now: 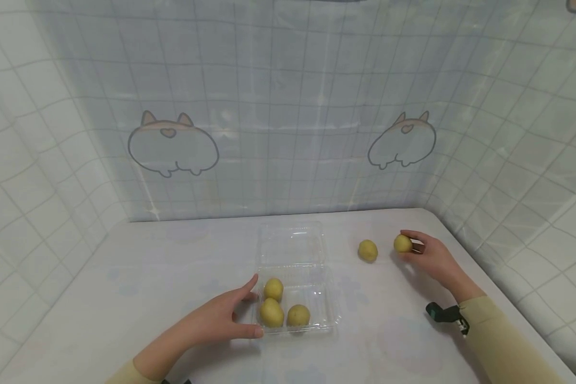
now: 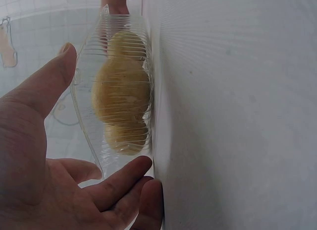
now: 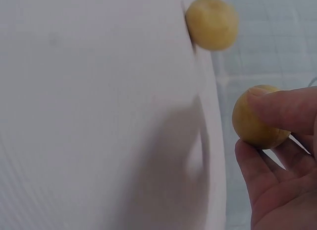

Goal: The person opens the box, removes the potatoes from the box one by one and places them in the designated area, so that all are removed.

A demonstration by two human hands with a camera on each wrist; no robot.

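A clear plastic clamshell box (image 1: 319,304) sits on the table, its lid (image 1: 292,248) folded back. Three small yellow potatoes (image 1: 272,313) lie inside along its left and near sides. My left hand (image 1: 221,314) is at the box's left side, fingers and thumb spread; the thumb touches the rim in the left wrist view. Off to the right, my right hand (image 1: 434,260) pinches a potato (image 3: 255,118) between thumb and fingers, held above the tabletop. Another potato (image 1: 367,250) rests on the table to the left of that hand.
The white table (image 1: 173,261) is backed by a gridded curtain (image 1: 288,117) with cartoon animal drawings, which also runs along both sides. A dark strap-mounted device (image 1: 444,313) is at the right wrist.
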